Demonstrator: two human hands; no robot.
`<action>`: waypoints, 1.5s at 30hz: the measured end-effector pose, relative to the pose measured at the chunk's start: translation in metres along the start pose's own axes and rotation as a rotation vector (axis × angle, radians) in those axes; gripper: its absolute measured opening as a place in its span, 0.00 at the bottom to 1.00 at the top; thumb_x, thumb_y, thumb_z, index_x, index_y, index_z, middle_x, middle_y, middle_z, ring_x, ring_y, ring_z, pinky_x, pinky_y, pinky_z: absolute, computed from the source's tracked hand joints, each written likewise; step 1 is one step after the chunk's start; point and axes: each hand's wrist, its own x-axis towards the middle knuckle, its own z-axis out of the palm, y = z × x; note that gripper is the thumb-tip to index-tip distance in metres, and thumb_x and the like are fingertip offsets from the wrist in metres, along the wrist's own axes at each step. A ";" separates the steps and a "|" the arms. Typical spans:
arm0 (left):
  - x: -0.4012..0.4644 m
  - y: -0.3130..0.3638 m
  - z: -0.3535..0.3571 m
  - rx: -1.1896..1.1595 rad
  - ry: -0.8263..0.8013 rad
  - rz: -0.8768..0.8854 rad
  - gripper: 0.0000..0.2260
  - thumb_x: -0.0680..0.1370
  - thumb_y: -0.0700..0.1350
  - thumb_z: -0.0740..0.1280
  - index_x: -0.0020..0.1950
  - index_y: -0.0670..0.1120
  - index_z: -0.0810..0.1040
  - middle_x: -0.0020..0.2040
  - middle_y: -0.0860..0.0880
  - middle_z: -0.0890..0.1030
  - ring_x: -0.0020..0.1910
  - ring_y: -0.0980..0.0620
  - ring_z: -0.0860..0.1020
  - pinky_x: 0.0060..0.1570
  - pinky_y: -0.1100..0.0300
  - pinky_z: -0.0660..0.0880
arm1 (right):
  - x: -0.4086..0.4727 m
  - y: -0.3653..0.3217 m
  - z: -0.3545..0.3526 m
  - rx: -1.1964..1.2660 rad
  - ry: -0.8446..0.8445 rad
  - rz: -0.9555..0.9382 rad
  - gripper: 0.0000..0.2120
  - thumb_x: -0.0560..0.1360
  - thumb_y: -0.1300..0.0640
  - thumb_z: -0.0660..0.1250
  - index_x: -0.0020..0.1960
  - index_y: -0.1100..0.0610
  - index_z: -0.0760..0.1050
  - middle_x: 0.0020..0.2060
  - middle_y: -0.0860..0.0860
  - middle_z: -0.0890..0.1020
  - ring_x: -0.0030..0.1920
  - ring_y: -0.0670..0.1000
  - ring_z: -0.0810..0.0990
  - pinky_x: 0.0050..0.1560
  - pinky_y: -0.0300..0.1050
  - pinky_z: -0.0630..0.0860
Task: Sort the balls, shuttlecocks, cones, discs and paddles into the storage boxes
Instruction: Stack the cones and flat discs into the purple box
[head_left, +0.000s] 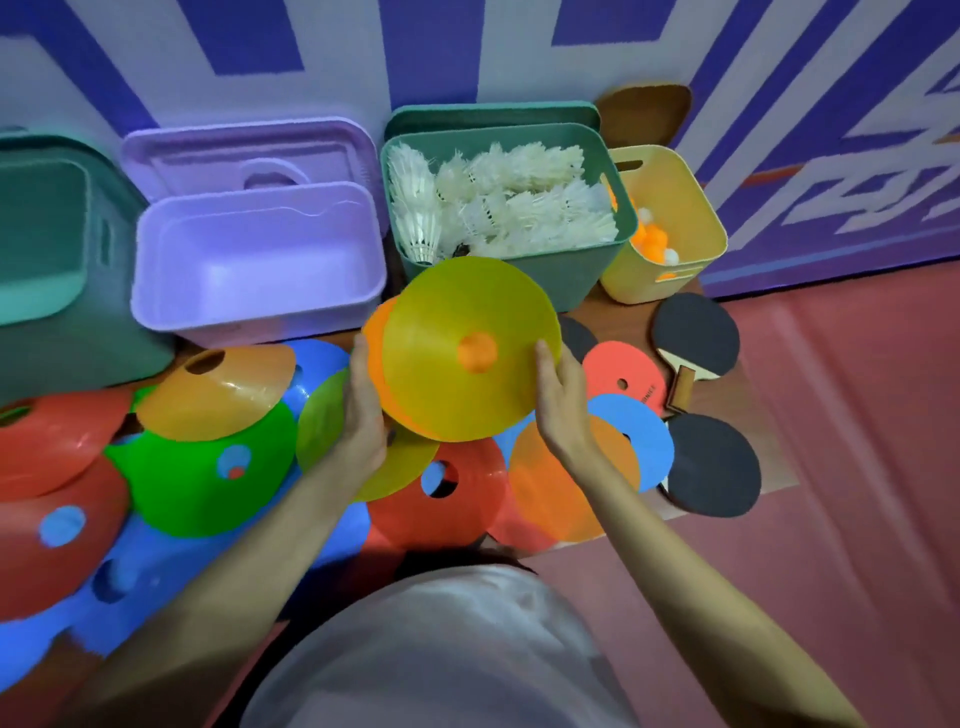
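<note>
Both hands hold a yellow cone (467, 348) up above the pile, its hollow underside tilted toward the camera and its centre hole showing orange from an orange cone (375, 343) nested behind it. The left hand (363, 410) curls round the stack's left rim; the right hand (558, 400) pinches the right rim, thumb on the near face.

Along the wall stand four open boxes. The dark green box (57, 260) at far left shows nothing inside. The purple box (254, 260) next to it shows only its bare bottom, its lid (249, 156) propped behind it. The green box (566, 275) is packed with white shuttlecocks (509, 208), too many to count. The yellow box (670, 223) holds orange and white balls (652, 241).

On the floor lie loose cones in red, green, orange and blue, overlapping. To the right lie two flat discs, red (623, 376) and blue (641, 441), and three dark-faced paddles (696, 332), one partly hidden by the held cone.
</note>
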 end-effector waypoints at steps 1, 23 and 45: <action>-0.002 0.005 -0.007 -0.008 0.002 0.001 0.25 0.79 0.67 0.52 0.63 0.54 0.78 0.59 0.43 0.81 0.54 0.35 0.79 0.54 0.39 0.77 | 0.009 0.003 0.009 -0.016 -0.003 0.020 0.17 0.78 0.49 0.55 0.47 0.60 0.76 0.41 0.49 0.77 0.45 0.50 0.74 0.45 0.46 0.68; 0.087 0.148 -0.156 0.135 0.068 0.126 0.21 0.82 0.62 0.48 0.53 0.54 0.77 0.53 0.48 0.82 0.54 0.48 0.79 0.59 0.52 0.74 | 0.098 -0.099 0.209 -0.345 -0.278 -0.238 0.17 0.73 0.59 0.55 0.58 0.66 0.68 0.49 0.65 0.77 0.47 0.64 0.76 0.41 0.48 0.63; 0.219 0.152 -0.198 1.103 0.196 0.090 0.05 0.76 0.32 0.59 0.49 0.37 0.72 0.52 0.35 0.78 0.50 0.35 0.76 0.36 0.51 0.67 | 0.207 -0.047 0.314 -0.785 -0.411 0.040 0.15 0.73 0.69 0.61 0.59 0.69 0.67 0.56 0.67 0.75 0.55 0.67 0.76 0.44 0.48 0.66</action>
